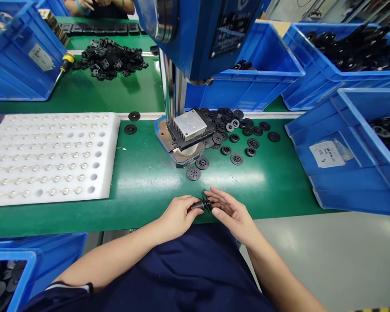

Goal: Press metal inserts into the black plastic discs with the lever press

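Near the table's front edge, my left hand (178, 216) pinches a dark cylindrical part with black ridged discs (206, 204) at its right end. The part lies sideways, and my fingers cover some of its left end. My right hand (232, 213) is beside the disc end, fingers stretched and apart; whether its fingertips touch the discs I cannot tell. Beyond my hands are two loose black discs (194, 173) on the green table (149, 182). Behind them stands the press base (164, 138), bearing a black fixture with a silver metal block (190, 125).
The blue press head (198, 39) overhangs the back. More black discs (225, 117) are scattered right of the base. At left lies a white foam tray (112, 160) with rows of small metal parts. Blue bins (354, 182) flank the table. A screwdriver (66, 63) and another person's hands (87, 5) are farther back.
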`<state>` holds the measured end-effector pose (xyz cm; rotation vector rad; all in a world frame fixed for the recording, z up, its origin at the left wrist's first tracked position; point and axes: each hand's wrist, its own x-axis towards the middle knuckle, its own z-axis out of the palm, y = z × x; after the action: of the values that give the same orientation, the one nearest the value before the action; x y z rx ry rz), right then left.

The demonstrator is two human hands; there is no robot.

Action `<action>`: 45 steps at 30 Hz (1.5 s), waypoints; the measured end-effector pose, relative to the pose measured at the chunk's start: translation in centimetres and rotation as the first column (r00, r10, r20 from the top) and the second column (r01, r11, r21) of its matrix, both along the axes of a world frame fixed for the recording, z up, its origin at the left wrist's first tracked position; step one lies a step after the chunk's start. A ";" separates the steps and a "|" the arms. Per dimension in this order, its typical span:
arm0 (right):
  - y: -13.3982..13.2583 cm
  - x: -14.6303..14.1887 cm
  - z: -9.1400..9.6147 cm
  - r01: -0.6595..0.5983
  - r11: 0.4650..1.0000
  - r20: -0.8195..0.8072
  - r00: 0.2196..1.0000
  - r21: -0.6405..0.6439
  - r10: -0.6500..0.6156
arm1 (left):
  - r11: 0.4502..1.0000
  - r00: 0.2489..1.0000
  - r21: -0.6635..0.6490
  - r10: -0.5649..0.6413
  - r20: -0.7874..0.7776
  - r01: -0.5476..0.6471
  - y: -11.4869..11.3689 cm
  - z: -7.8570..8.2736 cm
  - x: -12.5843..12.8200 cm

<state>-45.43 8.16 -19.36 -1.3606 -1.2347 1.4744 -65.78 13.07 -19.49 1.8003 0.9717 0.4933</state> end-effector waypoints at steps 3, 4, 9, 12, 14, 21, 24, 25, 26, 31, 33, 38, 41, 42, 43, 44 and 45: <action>0.3 -0.3 -0.2 -0.037 0.999 0.015 0.999 -0.017 0.037 | 1.000 1.000 0.008 -0.018 0.002 0.018 0.0 -0.3 -0.1; 0.3 -0.4 -0.3 -0.041 0.999 0.022 0.999 -0.022 0.042 | 1.000 1.000 0.010 -0.022 0.001 0.022 -0.1 -0.4 -0.1; 0.7 -0.6 -0.6 -0.006 1.000 0.056 0.998 -0.030 0.007 | 0.999 0.999 0.024 -0.033 0.006 0.033 -0.2 -0.6 -0.2; 0.8 -0.7 -0.4 0.023 0.998 0.101 0.995 -0.051 -0.017 | 0.998 0.999 0.037 -0.042 0.009 0.042 -0.3 -0.7 -0.2; 0.9 -0.8 -0.3 0.037 0.998 0.137 0.990 -0.057 -0.028 | 0.998 0.999 0.050 -0.047 0.012 0.046 -0.4 -0.8 -0.2; 1.0 -1.4 -0.5 0.027 0.998 0.192 0.981 -0.060 -0.015 | 0.992 0.998 0.102 -0.069 0.006 0.068 -0.5 -1.3 -0.3; 1.0 -1.4 -0.6 0.015 0.999 0.236 0.972 -0.028 -0.008 | 0.991 0.998 0.114 -0.068 -0.007 0.069 -0.5 -1.4 -0.3; 1.0 -1.4 -0.6 0.009 1.000 0.254 0.967 -0.008 -0.007 | 0.992 0.998 0.112 -0.059 -0.008 0.060 -0.4 -1.4 -0.3; 1.0 -1.4 -0.5 0.001 1.000 0.271 0.962 0.018 -0.006 | 0.993 0.999 0.105 -0.046 -0.005 0.046 -0.4 -1.4 -0.4; 0.7 -1.2 0.3 -0.042 0.984 0.298 0.955 0.173 -0.012 | 0.999 0.996 -0.047 0.014 0.083 -0.010 -0.1 -1.4 -0.9; 0.3 -1.4 0.6 -0.048 0.972 0.301 0.953 0.228 -0.023 | 0.994 0.990 -0.109 -0.006 0.139 0.021 0.0 -1.4 -1.3; -0.3 -2.7 0.7 -0.077 0.922 0.337 0.940 0.380 -0.060 | 0.985 0.971 -0.095 -0.119 0.208 0.141 0.5 -1.2 -2.2; -0.1 -3.6 0.7 -0.069 0.876 0.342 0.933 0.478 -0.113 | 0.984 0.968 -0.097 -0.125 0.216 0.149 0.7 -1.0 -2.6; 0.0 -3.8 0.7 -0.066 0.863 0.340 0.932 0.502 -0.127 | 0.984 0.968 -0.097 -0.123 0.217 0.147 0.8 -0.9 -2.7; 0.1 -4.0 0.8 -0.063 0.853 0.341 0.930 0.519 -0.138 | 0.984 0.968 -0.098 -0.122 0.217 0.146 0.8 -0.8 -2.7; 0.2 -4.1 0.8 -0.061 0.845 0.342 0.928 0.531 -0.148 | 0.984 0.968 -0.098 -0.123 0.219 0.147 0.8 -0.8 -2.7; 0.2 -4.1 0.8 -0.061 0.839 0.345 0.925 0.541 -0.156 | 0.984 0.967 -0.098 -0.125 0.221 0.149 0.8 -0.8 -2.7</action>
<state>-49.55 8.38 -18.55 -1.2855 -1.6902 0.7336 -68.53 13.91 -20.27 1.6601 0.7073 0.5227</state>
